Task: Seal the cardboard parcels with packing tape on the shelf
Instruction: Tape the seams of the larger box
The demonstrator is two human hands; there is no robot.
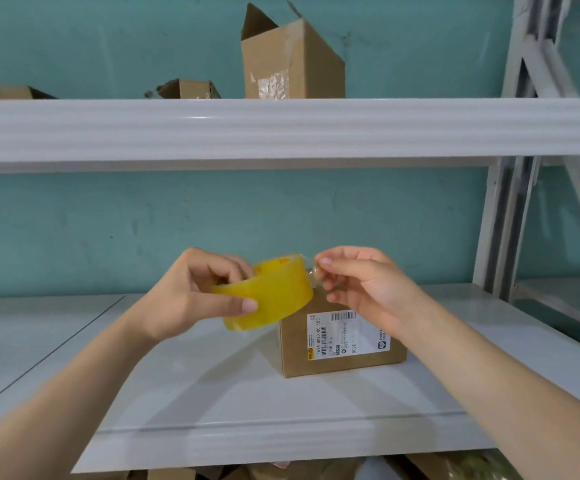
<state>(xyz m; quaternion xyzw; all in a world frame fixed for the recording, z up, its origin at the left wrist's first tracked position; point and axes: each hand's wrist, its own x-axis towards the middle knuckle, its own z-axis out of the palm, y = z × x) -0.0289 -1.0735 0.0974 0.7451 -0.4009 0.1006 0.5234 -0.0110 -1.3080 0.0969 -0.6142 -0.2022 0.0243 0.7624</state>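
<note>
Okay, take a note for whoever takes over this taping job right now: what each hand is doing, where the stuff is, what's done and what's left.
Left hand: grips the yellow tape roll, held in the air in front of the parcel.
Right hand: pinches the loose tape end at the roll's upper right.
Parcel: small labelled carton standing on the white shelf; its top is hidden behind the roll and hand.
Done: tape end lifted off the roll.
Left: probably pull out a strip, lay it over the parcel, cut and press. An open box stands on the upper shelf.
</note>
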